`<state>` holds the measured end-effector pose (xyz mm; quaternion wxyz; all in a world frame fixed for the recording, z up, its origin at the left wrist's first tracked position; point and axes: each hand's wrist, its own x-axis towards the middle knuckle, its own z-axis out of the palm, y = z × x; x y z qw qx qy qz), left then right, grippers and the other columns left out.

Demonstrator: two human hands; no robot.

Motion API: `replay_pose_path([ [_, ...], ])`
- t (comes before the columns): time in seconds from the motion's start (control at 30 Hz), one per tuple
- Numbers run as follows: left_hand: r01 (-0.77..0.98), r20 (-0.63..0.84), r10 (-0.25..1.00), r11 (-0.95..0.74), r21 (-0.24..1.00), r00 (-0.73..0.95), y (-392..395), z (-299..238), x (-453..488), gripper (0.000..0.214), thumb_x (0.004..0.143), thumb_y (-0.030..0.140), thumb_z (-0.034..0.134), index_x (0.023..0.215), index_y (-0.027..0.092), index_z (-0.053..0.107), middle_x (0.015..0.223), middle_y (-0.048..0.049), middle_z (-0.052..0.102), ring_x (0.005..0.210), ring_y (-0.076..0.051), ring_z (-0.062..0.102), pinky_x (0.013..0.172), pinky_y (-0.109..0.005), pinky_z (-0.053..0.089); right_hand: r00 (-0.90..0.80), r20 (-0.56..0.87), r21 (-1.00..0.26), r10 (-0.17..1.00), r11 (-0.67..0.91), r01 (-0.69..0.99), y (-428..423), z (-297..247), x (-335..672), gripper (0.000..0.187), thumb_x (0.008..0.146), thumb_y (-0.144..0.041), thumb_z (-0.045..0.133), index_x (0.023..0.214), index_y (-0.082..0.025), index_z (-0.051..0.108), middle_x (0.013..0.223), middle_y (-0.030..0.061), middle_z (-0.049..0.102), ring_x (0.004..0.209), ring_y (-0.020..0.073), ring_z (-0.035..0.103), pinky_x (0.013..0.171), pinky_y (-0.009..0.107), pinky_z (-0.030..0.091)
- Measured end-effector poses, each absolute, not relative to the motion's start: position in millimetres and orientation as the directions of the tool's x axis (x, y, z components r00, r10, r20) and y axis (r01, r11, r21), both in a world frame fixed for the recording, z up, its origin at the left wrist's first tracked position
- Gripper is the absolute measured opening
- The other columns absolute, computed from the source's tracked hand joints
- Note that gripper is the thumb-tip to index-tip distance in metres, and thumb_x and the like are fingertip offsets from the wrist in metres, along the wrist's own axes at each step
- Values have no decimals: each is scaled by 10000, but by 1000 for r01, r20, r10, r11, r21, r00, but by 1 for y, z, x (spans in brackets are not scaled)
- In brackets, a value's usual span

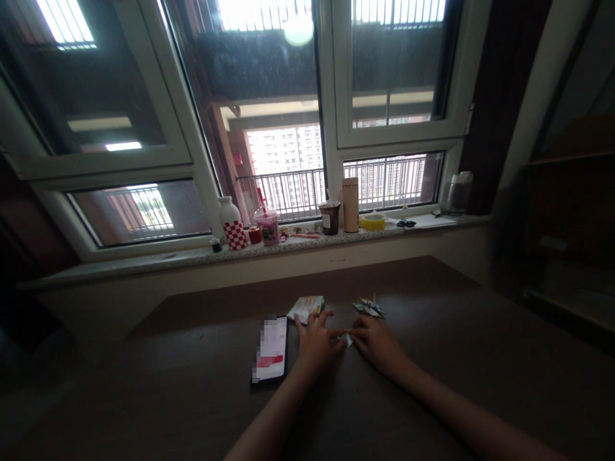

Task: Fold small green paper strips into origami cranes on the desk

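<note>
A small piece of folded paper [348, 341], pale in colour, lies on the brown table between my hands. My left hand [317, 342] pinches its left side with thumb and index finger, the other fingers raised and spread. From the right, my right hand [377, 346] holds it by the fingertips, its fingers curled close together. Both hands partly cover the paper, so its exact shape is hidden. Just beyond my right hand rests a patterned folded paper piece, like an origami crane [369, 307]. A white and green packet [306, 308] lies past my left fingertips.
Left of my left forearm lies a phone [271, 352] with its screen lit. On the windowsill [298, 243] stand a checkered bottle [234, 224], a pink cup [267, 227], a dark drink cup [329, 219], a tan flask [350, 205], yellow tape [373, 222] and scissors [406, 223].
</note>
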<state>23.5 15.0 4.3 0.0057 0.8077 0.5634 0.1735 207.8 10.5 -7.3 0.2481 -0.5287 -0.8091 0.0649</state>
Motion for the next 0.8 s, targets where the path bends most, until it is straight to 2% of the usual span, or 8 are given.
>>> replay_pose_path([
  [0.27,916,264,911,-367,162,318,14,9,24,251,848,517,608,1083,493,692,1420,30,500,1340,-336,361,1075,-775,-21,-282,340,-396,897,409,822,8,-8,206,241,895,-290,550,1002,-222,754,1098,83,655,1064,230,592,974,354,436],
  [0.8,917,298,904,-365,160,307,15,4,23,240,841,518,621,1074,525,680,1398,26,524,1316,-328,406,1052,-800,25,-257,355,-444,899,405,799,10,-12,209,196,831,-324,642,965,-200,715,1103,82,635,1087,247,571,954,369,434],
])
